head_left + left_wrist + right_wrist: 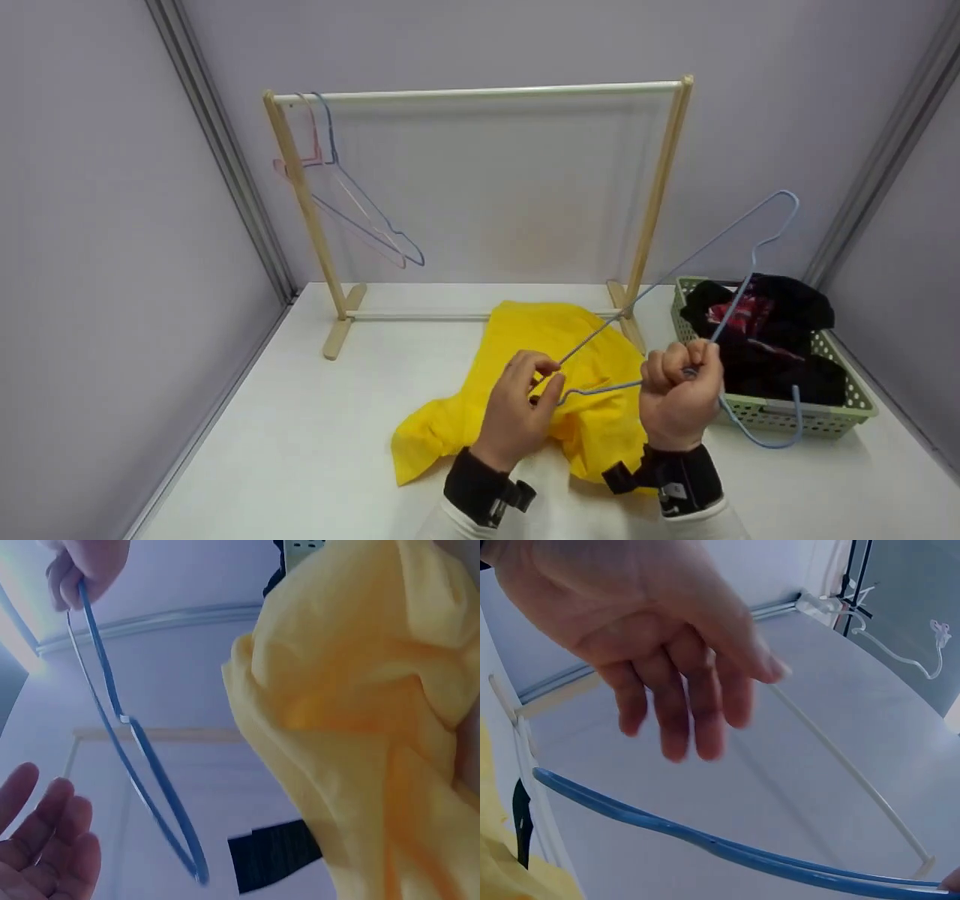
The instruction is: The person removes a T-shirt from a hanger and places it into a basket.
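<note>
A thin blue hanger [752, 262] is held up slantwise over the table. My right hand [682, 394] grips it in a fist at the neck, with the hook curving out below on the right. One shoulder end points up to the right; the other reaches toward my left hand [517, 409]. In the left wrist view, the left fingers [56, 840] are loosely bent and apart from the hanger [161, 780]. The right wrist view also shows the left hand holding nothing above the hanger [705, 841]. Beneath both hands a yellow garment [517, 337] lies rumpled on the table.
Behind the garment stands a rack with wooden posts and a white rail [480, 93]. A pink hanger [315, 135] and a blue hanger [331, 135] hang at its left end. On the right, a green basket [825, 422] holds dark clothes [787, 375] and something red-patterned.
</note>
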The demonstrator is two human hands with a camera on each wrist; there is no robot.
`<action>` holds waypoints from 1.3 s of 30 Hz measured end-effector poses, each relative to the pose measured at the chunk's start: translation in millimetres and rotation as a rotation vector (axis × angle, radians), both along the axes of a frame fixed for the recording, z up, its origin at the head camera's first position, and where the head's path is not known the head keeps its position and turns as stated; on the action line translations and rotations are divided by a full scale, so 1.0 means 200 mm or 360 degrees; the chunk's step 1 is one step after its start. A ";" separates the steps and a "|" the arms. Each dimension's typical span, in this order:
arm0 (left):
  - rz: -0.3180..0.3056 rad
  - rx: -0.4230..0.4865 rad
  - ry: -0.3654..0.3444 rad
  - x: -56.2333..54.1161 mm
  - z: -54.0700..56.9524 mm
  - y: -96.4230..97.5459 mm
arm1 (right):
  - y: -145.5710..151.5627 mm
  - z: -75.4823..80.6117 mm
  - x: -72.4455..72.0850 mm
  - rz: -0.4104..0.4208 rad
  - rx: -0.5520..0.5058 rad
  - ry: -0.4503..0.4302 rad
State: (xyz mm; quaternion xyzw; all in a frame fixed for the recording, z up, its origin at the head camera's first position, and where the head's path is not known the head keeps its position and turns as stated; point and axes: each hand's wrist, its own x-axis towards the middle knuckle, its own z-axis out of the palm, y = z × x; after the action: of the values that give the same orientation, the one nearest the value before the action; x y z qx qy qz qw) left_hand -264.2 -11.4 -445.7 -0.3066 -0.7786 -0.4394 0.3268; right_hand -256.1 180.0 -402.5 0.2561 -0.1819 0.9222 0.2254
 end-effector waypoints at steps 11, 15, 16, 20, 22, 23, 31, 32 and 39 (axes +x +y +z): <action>-0.0186 -0.0394 -0.0399 0.01 -0.04 0.04 | -0.04 0.00 0.03 0.0024 0.0050 -0.0063; -0.0147 -0.0429 -0.0310 0.00 -0.05 0.04 | -0.03 0.01 0.04 0.0011 0.0073 -0.0095; -0.0129 -0.0443 -0.0265 0.00 -0.05 0.04 | -0.03 0.01 0.04 -0.0001 0.0101 -0.0104; -0.0063 -0.0476 -0.0130 0.01 -0.05 0.05 | -0.02 0.01 0.03 0.0133 0.0111 0.0002; -0.0052 -0.0474 -0.0134 0.01 -0.05 0.05 | -0.01 0.01 0.02 0.0193 0.0137 0.0068; -0.0051 -0.0470 -0.0151 0.01 -0.05 0.05 | -0.01 0.01 0.02 0.0224 0.0150 0.0107; -0.0084 -0.0369 -0.0315 0.02 -0.03 0.04 | 0.01 0.01 0.00 -0.0006 0.0621 0.0233; -0.0085 -0.0356 -0.0320 0.02 -0.03 0.04 | 0.01 0.01 0.00 -0.0047 0.0669 0.0205; -0.0119 -0.0175 -0.0319 0.01 -0.02 0.01 | 0.03 0.03 0.02 -0.0205 0.1003 -0.0056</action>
State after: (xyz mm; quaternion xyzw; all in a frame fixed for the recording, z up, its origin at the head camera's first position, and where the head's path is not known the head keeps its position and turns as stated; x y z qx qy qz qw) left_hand -262.7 -9.1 -450.0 -0.3073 -0.8183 -0.4363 0.2135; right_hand -252.5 186.5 -397.3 0.2853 -0.4783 0.8086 0.1896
